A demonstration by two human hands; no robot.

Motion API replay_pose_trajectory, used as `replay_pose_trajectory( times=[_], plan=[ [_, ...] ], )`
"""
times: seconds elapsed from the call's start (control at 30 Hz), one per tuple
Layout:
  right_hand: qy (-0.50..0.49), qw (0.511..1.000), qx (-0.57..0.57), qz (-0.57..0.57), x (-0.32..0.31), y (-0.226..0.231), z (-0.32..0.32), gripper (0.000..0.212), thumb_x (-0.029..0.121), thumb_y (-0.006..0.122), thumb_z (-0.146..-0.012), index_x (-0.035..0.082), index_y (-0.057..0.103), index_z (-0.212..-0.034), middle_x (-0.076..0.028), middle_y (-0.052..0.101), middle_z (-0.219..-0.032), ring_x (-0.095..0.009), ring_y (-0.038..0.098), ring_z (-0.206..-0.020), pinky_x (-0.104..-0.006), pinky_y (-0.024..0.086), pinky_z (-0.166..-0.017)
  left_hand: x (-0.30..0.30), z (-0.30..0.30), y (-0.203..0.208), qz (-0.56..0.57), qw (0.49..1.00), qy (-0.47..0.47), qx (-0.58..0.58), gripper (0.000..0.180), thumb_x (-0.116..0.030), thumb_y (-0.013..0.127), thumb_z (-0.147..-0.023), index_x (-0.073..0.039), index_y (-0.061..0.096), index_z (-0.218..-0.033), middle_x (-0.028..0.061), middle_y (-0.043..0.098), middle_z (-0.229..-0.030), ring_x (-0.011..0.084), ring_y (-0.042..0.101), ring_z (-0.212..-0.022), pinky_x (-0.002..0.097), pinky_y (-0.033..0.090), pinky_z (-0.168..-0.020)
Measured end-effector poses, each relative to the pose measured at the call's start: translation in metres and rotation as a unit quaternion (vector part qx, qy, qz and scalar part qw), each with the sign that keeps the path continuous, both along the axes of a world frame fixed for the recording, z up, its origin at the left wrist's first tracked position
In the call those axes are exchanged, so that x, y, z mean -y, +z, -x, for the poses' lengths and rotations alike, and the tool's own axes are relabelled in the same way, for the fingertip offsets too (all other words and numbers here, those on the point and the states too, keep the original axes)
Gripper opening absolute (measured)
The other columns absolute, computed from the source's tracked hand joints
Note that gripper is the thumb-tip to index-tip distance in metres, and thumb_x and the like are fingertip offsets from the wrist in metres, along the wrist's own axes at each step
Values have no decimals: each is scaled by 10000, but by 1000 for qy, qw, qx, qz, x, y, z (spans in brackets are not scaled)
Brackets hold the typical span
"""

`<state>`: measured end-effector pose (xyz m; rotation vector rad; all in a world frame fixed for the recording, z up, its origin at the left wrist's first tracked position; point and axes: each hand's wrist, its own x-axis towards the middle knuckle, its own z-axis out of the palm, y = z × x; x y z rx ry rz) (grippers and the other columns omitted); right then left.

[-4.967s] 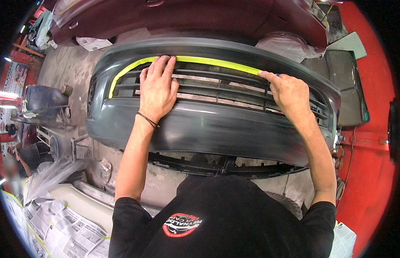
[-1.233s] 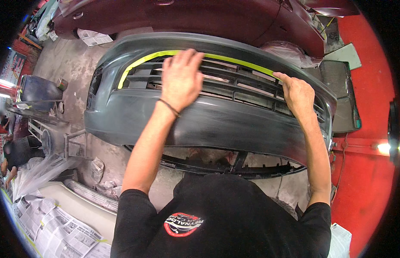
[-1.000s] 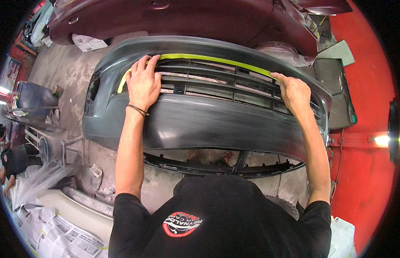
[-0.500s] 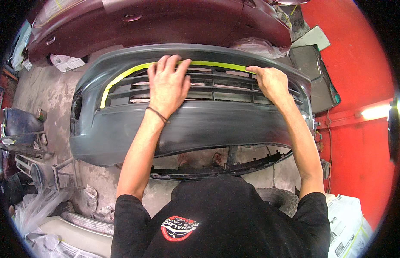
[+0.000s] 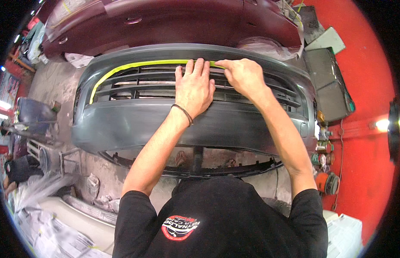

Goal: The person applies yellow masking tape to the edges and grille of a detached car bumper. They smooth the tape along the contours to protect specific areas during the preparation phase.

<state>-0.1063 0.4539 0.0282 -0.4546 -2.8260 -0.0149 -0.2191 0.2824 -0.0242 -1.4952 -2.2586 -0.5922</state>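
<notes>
In the bg, a maroon car stands beyond the dark bumper, w/ a red wall on the right. The yellow-green tape lies along the upper edge of the grille. Step in hand, I judge: pressing tape down. L hand is flat, fingers slightly spread, tips at the tape; R hand is curled, I can't tell if it grips. Next move prob. calls for guiding tape rightwards w/o wrinkles. Vs. prev. frame, R hand is nearer the grille's middle, just beside L hand.
</notes>
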Motion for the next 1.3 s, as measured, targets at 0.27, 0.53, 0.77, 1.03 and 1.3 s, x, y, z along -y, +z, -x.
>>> replay_pose_trajectory(
  times=[0.27,0.53,0.77,1.03,1.3],
  plan=[
    [98,986,-37,129,-24,-21,-20,759,361,796,-1003,231,489,-1685,-211,817,-1000,-431,800,-946,-564,637,-873,-9,-6,-5,-7,999,38,25,590,-242,710,-1038,-78,578,-1589,168,576,-1598,378,526,-1528,550,404,-1277],
    [185,961,-77,193,-46,-11,-38,827,377,812,-1015,157,430,-1714,-253,789,-952,-469,784,-907,-577,621,-829,-5,-11,-8,10,997,77,21,623,-207,715,-1027,-75,550,-1612,174,546,-1630,400,514,-1541,577,393,-1293],
    [262,947,-81,170,-65,-10,-57,645,359,752,-1069,171,527,-1644,-242,787,-965,-463,775,-896,-570,620,-811,-12,-21,-12,-6,993,106,48,674,-203,717,-1025,-36,493,-1639,202,513,-1644,420,511,-1537,636,383,-1294],
    [235,965,-49,103,-82,12,-111,380,229,710,-1086,174,695,-1461,-185,767,-887,-406,757,-783,-538,609,-705,-5,-29,-2,11,988,124,90,659,-219,663,-1065,-76,472,-1679,190,481,-1686,410,471,-1586,648,353,-1315],
    [217,970,13,105,-131,36,-193,480,128,719,-1042,216,693,-1514,-141,725,-833,-352,733,-728,-506,577,-655,-5,-25,1,16,991,123,57,655,-192,676,-1039,-36,511,-1653,199,518,-1658,404,466,-1584,547,371,-1302]
  ],
)
